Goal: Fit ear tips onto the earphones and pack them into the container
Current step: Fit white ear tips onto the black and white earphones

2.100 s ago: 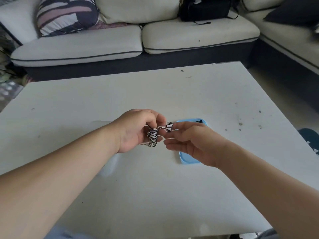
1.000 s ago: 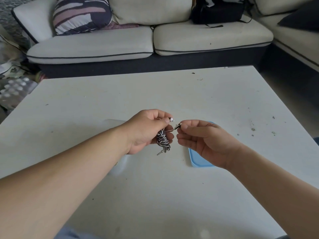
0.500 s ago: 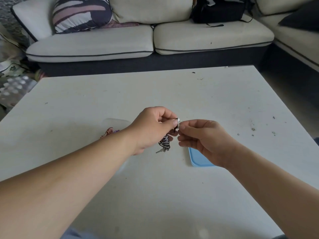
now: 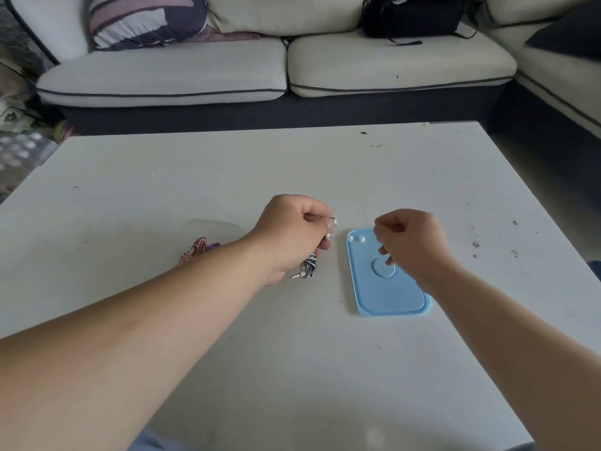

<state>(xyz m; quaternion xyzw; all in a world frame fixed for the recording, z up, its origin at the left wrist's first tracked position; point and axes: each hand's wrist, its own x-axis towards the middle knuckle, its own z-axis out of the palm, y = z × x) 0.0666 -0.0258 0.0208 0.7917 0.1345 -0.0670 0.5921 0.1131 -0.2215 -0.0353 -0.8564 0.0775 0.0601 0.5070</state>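
Observation:
My left hand (image 4: 296,234) grips a coiled black-and-white striped earphone cable (image 4: 308,267); its jack plug sticks out below my fist and a white-tipped earbud (image 4: 335,222) shows at my thumb. My right hand (image 4: 411,244) hovers over the far end of a light blue lid (image 4: 390,294), fingers loosely curled, with nothing visible in them. Two small white ear tips (image 4: 355,238) lie in the lid's far left corner. A clear container (image 4: 214,227) stands behind my left forearm, with another, reddish-patterned earphone bundle (image 4: 196,249) in it.
The white table (image 4: 292,353) carries small dark specks toward its right side. A sofa (image 4: 276,66) with a striped cushion and a black bag runs along the far edge. Clutter lies on the floor at the left.
My right hand has let go of the earbud and moved right, over the blue lid. My left hand still holds the cable bundle, now a little lower.

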